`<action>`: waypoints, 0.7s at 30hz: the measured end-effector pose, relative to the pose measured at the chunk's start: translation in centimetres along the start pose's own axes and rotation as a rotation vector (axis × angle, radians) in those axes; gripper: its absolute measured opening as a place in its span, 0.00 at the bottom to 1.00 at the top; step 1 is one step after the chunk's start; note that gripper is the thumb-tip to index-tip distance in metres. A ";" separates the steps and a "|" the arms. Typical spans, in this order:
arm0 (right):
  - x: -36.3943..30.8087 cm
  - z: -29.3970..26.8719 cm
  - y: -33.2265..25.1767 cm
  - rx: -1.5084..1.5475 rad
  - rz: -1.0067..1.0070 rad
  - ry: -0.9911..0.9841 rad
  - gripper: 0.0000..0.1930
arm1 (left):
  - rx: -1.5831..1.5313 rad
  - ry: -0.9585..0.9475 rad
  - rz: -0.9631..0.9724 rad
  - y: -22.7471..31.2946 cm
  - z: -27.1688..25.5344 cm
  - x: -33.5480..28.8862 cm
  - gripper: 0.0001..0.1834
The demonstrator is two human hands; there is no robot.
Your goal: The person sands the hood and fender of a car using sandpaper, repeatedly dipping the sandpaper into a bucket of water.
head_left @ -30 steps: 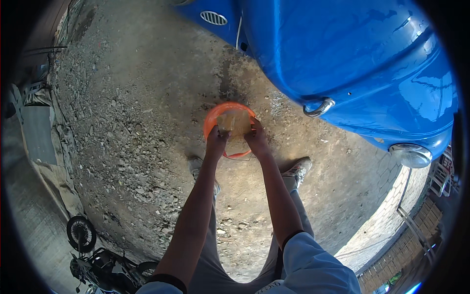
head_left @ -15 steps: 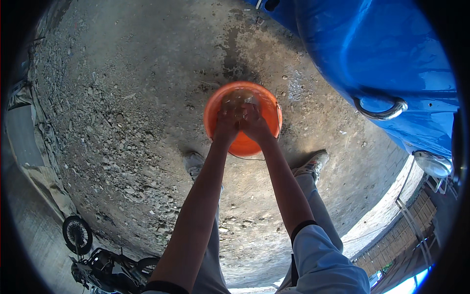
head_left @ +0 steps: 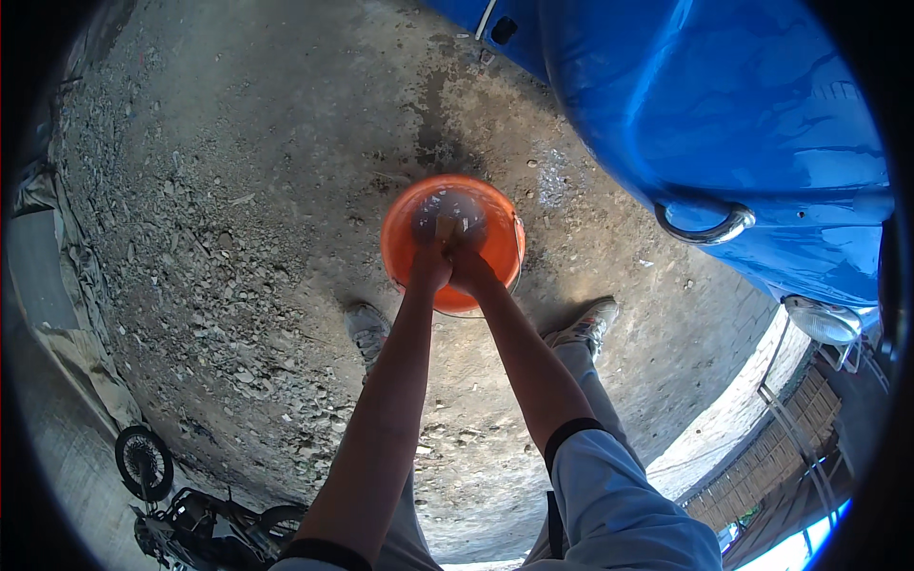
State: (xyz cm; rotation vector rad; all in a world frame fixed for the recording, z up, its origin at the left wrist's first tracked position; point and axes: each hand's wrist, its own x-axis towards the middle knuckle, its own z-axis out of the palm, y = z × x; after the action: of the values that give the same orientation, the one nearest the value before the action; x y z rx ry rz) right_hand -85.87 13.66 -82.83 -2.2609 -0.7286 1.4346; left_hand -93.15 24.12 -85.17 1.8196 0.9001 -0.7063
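An orange bucket (head_left: 499, 238) stands on the ground in front of me, between and beyond my shoes. Dark, shiny water (head_left: 430, 211) with whitish specks lies in it. Both arms reach down into the bucket, with my left hand (head_left: 430, 266) and my right hand (head_left: 469, 270) pressed together above its near side. Their fingers are closed and partly hidden. A small tan-brown piece (head_left: 445, 228) shows just beyond the fingers, too blurred to name. The bucket's thin wire handle (head_left: 521, 257) hangs down along its right and near side.
A blue vehicle (head_left: 705, 105) with a curved metal handle (head_left: 709, 225) fills the upper right. Rubble (head_left: 238, 324) covers the ground at left. My left shoe (head_left: 367, 331) and right shoe (head_left: 587, 328) flank the bucket. A motorcycle (head_left: 205, 523) is at lower left.
My hands have drawn back toward the bucket's near side and come closer together. More of the water shows. The whole view has shifted slightly, so the bucket sits lower and further left.
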 end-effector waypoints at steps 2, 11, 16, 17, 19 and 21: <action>-1.8 -1.5 -1.1 0.094 0.145 -0.075 0.21 | 0.049 0.026 -0.002 1.1 -1.2 -1.8 0.18; -10.3 -7.4 -5.1 0.259 -0.116 0.208 0.13 | -0.062 0.173 0.220 7.2 -7.7 -11.3 0.10; -16.5 -12.7 -9.0 0.306 -0.328 0.465 0.11 | -0.486 0.199 0.279 13.8 -11.0 -16.9 0.11; -18.0 -14.2 -9.7 0.319 -0.267 0.428 0.12 | -0.468 0.186 0.293 15.5 -11.9 -17.9 0.14; -21.5 -16.9 -10.7 0.334 -0.387 0.535 0.14 | -0.439 0.166 0.318 18.9 -13.0 -20.6 0.16; -25.3 -19.5 -11.2 0.468 -0.453 0.642 0.16 | -0.541 0.178 0.433 22.8 -14.1 -23.3 0.18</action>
State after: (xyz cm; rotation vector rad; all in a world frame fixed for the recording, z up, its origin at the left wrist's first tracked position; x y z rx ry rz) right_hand -79.50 6.93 -50.28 -1.8548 -0.5603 0.5386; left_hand -86.35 24.45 -50.38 1.5192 0.6877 -0.0169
